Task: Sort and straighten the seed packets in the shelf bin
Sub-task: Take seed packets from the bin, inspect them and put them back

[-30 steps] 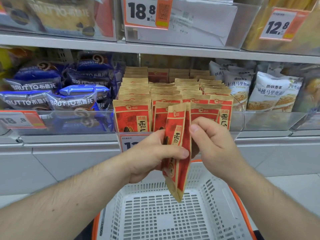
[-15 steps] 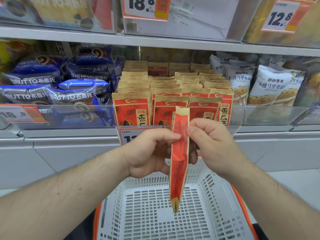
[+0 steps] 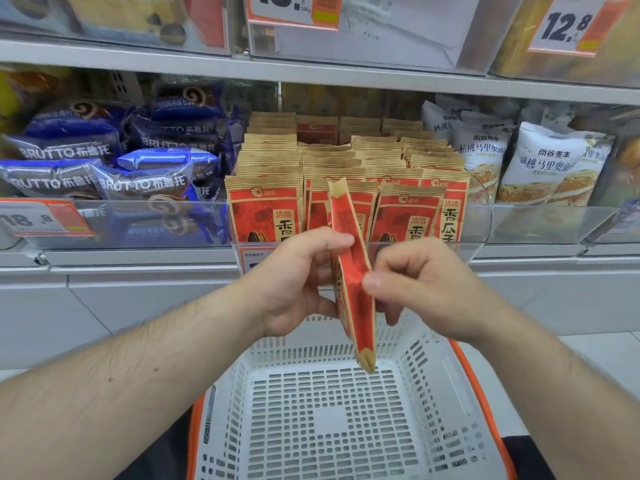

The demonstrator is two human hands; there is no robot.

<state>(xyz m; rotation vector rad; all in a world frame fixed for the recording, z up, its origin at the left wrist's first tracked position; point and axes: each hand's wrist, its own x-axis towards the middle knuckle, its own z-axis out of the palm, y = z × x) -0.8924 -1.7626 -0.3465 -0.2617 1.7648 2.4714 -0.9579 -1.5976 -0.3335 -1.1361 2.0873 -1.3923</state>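
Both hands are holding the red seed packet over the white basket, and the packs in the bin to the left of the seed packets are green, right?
Not quite. The head view shows blue packs to the left of the seed packets, not green. The rest holds: left hand and right hand both grip the red seed packet above the white basket.

The seed packets (image 3: pixel 349 174) in the shelf bin (image 3: pixel 483 216) looked like matt kraft paper, tan at the crimped tops, with red printed faces. The held packet (image 3: pixel 353 271) had the same dull paper finish, slightly creased. The bin's front wall was clear, smooth, glossy plastic. The blue wrappers (image 3: pixel 145 181) to the left were shiny film that caught the light; the white bags (image 3: pixel 543 164) to the right seemed softer and less glossy. The basket (image 3: pixel 332 427) below was white perforated plastic with a smooth orange rim. The shelf edge (image 3: pixel 311 76) looked like grey painted metal.
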